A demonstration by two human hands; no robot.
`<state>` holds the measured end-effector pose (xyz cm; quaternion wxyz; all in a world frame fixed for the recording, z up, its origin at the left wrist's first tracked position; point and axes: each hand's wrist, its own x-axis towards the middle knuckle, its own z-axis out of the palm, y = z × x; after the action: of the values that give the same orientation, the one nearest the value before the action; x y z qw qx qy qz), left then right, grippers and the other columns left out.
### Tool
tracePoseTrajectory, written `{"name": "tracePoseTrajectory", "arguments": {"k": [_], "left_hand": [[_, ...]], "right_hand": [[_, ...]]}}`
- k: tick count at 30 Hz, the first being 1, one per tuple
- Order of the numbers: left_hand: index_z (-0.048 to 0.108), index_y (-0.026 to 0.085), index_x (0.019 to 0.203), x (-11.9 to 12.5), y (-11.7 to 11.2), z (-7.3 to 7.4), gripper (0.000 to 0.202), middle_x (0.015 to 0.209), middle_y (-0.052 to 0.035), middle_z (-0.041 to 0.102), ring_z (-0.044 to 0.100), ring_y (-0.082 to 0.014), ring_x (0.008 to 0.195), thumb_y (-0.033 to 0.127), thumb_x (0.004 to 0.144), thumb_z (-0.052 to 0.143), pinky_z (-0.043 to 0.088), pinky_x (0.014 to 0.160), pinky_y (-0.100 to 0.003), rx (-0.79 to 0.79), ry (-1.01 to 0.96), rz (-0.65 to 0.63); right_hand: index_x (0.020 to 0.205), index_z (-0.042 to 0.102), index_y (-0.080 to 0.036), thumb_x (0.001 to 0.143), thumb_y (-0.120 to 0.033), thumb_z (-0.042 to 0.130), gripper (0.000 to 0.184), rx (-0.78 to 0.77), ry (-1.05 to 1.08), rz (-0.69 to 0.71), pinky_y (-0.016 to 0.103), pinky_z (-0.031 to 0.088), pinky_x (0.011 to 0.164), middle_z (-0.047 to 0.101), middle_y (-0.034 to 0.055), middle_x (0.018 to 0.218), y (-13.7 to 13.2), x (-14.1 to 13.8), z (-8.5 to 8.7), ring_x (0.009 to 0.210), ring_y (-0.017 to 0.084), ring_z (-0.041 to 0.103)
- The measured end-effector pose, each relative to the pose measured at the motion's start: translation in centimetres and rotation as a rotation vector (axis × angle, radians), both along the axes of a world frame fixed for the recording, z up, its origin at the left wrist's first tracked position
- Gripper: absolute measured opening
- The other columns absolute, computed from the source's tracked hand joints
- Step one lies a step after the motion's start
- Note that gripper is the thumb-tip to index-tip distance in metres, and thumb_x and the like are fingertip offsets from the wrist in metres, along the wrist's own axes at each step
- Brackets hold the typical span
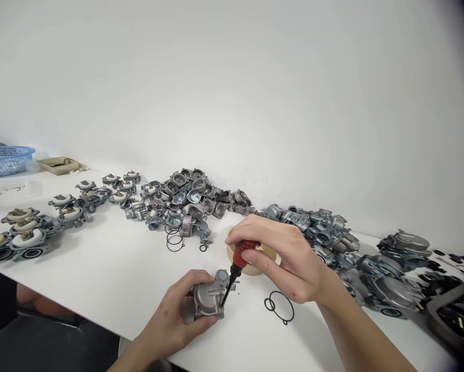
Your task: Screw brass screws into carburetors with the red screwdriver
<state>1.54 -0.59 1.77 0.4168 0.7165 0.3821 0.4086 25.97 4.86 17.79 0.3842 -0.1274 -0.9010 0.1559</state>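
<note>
Near the table's front edge, my left hand is wrapped round a grey metal carburetor, with the thumb at its lower side and the fingers over its top. My right hand grips the red handle of a screwdriver. The black shaft slants down and left, its tip at a brass-coloured screw on the carburetor's right lower corner. Just right of it lie black rubber O-rings on the white table. Behind my right hand is a partly covered tan round dish; its contents are mostly hidden.
A heap of metal float bowls stands at the back middle. Carburetor bodies with white floats are on the left, more carburetors on the right. More O-rings lie left of centre. A blue basket and a tan tray are far left.
</note>
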Motion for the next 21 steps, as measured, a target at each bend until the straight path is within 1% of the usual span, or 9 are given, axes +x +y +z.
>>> {"name": "tracePoseTrajectory", "arguments": {"k": [5, 9, 17, 21], "left_hand": [[0.061, 0.033, 0.135, -0.08, 0.0, 0.16, 0.053, 0.143, -0.0058, 0.066, 0.061, -0.0312, 0.135, 0.018, 0.089, 0.083, 0.055, 0.102, -0.034, 0.014, 0.005, -0.003], [0.061, 0.034, 0.135, -0.04, 0.05, 0.12, 0.054, 0.143, -0.0047, 0.067, 0.064, -0.0297, 0.133, 0.017, 0.089, 0.083, 0.055, 0.103, -0.034, 0.019, 0.009, 0.003], [0.062, 0.035, 0.137, -0.26, 0.0, -0.44, 0.054, 0.145, -0.0052, 0.067, 0.063, -0.0307, 0.134, 0.022, 0.089, 0.084, 0.057, 0.103, -0.034, 0.032, 0.025, 0.024], [0.062, 0.035, 0.137, -0.19, 0.01, -0.57, 0.054, 0.144, -0.0053, 0.067, 0.065, -0.0306, 0.132, 0.023, 0.089, 0.084, 0.058, 0.103, -0.034, 0.031, 0.006, 0.016]], "right_hand": [[0.131, 0.065, -0.018, 0.106, -0.012, 0.049, 0.03, -0.026, -0.014, 0.015, 0.036, 0.049, 0.079, 0.073, 0.0041, 0.09, 0.14, 0.06, -0.24, 0.085, 0.019, 0.062], [0.138, 0.063, -0.019, 0.107, -0.013, 0.048, 0.035, -0.055, -0.023, 0.011, 0.037, 0.05, 0.08, 0.073, 0.0043, 0.091, 0.11, 0.33, -0.19, 0.086, 0.019, 0.062], [0.141, 0.063, -0.018, 0.107, -0.012, 0.049, 0.038, -0.089, -0.016, 0.023, 0.036, 0.05, 0.081, 0.073, 0.0047, 0.092, 0.83, 0.62, -0.15, 0.088, 0.019, 0.062], [0.143, 0.063, -0.017, 0.106, -0.012, 0.049, 0.04, -0.097, -0.039, 0.051, 0.037, 0.053, 0.081, 0.074, 0.0064, 0.095, 0.37, 0.66, 0.24, 0.089, 0.02, 0.064]]}}
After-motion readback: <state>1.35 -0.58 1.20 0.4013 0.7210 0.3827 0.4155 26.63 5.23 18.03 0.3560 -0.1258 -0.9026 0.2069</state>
